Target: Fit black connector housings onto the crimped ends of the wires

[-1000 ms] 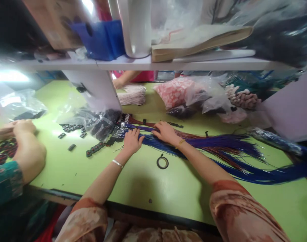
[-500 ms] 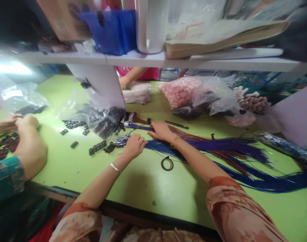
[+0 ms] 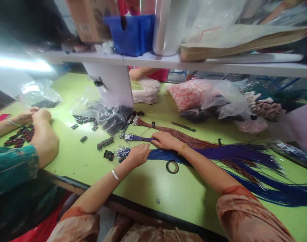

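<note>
My left hand (image 3: 138,155) is closed over a bundle of blue wires (image 3: 166,156), just right of its fanned-out metal terminals. Slightly farther away, my right hand (image 3: 165,140) grips a bundle of purple wires (image 3: 145,138), whose terminal ends point left. Behind it lies a bundle of brown wires (image 3: 166,129) with a black tie around it. Black connectors (image 3: 108,155) sit beside the blue wires' terminals, and a row of similar connector housings (image 3: 105,143) is just beyond. A roll of black tape (image 3: 172,167) rests in front of the blue bundle.
A co-worker's hands (image 3: 39,116) are at the left, by a pile of black-and-red parts (image 3: 19,136). Bags of black parts (image 3: 113,117) and pink parts (image 3: 191,93) lie behind. A flat black blade (image 3: 183,126) lies past the brown wires. A loaded shelf (image 3: 168,62) spans overhead.
The view has shifted, so the scene sits farther right. The purple bundle's terminal end now lies nearer me, apart from the brown bundle. Both hands stay on their wires.
</note>
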